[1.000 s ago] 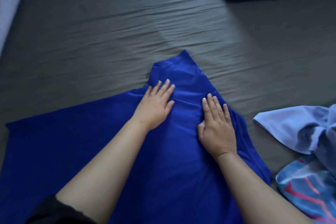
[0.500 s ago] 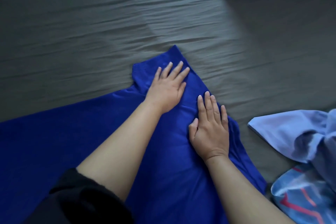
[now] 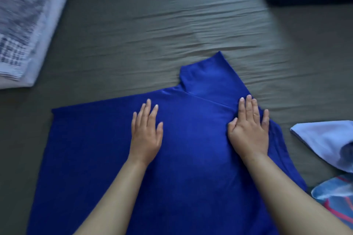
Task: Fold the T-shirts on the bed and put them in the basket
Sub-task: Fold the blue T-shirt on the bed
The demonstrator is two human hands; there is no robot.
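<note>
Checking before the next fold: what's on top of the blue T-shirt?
Both hands lie flat on the blue T-shirt: left hand, right hand by the folded sleeve. Nothing else shows on it; the parts beneath the forearms are hidden.

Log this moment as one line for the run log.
left hand flat on blue shirt | right hand flat on shirt | step: smoothing

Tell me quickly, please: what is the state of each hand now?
Left hand: open, fingers straight, flat on the blue T-shirt.
Right hand: open, fingers straight, pressing the same T-shirt near its folded sleeve.
</note>
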